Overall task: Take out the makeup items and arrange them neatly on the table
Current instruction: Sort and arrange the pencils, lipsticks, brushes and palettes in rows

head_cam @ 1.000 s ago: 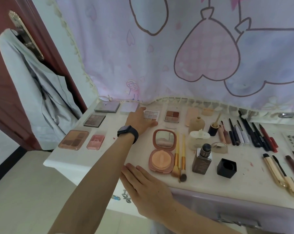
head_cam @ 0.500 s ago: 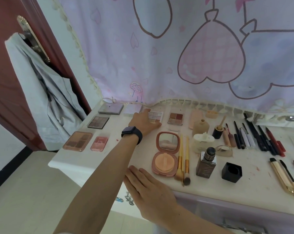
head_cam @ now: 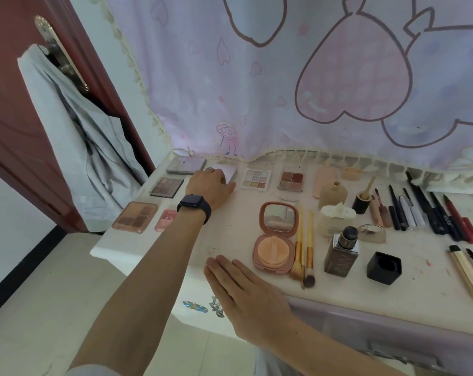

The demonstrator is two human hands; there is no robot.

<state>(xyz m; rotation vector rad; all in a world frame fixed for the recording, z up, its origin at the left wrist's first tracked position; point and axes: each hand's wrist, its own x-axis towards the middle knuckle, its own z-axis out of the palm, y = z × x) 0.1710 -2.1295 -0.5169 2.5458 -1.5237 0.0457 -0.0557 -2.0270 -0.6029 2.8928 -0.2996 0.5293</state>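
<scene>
Left hand [head_cam: 210,185] rests on the lilac palette [head_cam: 229,171] (right hand [head_cam: 247,293] flat, well apart).

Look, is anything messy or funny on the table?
The brown bottle looks uncapped: a black cube, likely its cap, sits apart on its right. The pink compact lies open. Everything else sits in tidy rows.

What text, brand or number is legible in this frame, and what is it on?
None reads clearly.
On the brown bottle: large pale letters, too blurred to read.
On the black pencil: white print, too small to read.
No other lettering shows.
</scene>
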